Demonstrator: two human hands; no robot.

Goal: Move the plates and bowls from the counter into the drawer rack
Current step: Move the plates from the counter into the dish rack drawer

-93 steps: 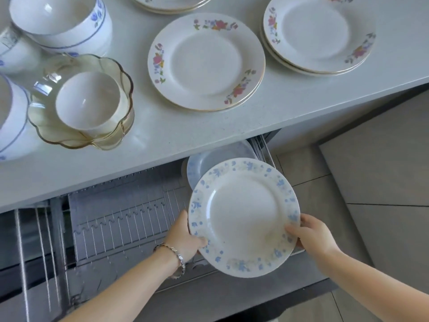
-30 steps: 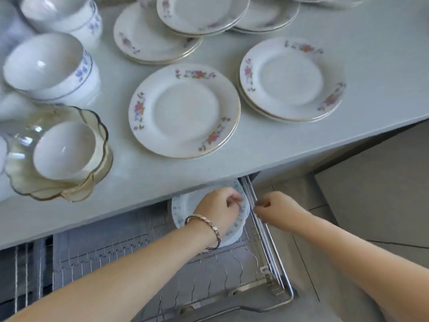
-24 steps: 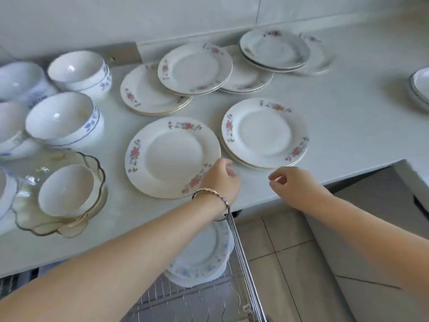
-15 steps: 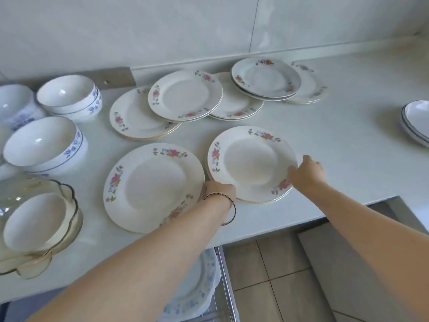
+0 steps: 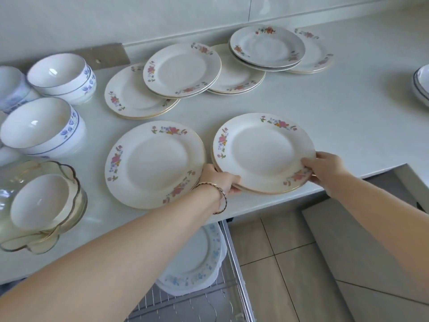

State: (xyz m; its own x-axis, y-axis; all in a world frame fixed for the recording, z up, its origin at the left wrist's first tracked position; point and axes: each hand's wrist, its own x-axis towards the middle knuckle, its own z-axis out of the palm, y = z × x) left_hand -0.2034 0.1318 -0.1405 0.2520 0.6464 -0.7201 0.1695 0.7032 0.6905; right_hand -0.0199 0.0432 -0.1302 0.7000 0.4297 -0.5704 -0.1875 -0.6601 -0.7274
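My left hand (image 5: 220,180) and right hand (image 5: 325,169) grip opposite rims of the floral plate stack (image 5: 262,152) at the bench (image 5: 348,108) edge. Only the blue-flowered plates (image 5: 197,259) sit in the drawer rack (image 5: 242,287); most other plates (image 5: 183,68) and the bowls (image 5: 39,126) are left to move.

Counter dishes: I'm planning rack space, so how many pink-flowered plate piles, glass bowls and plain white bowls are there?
Pink-flowered plate piles: 7
Glass bowls: 1
Plain white bowls: 1
Total: 9
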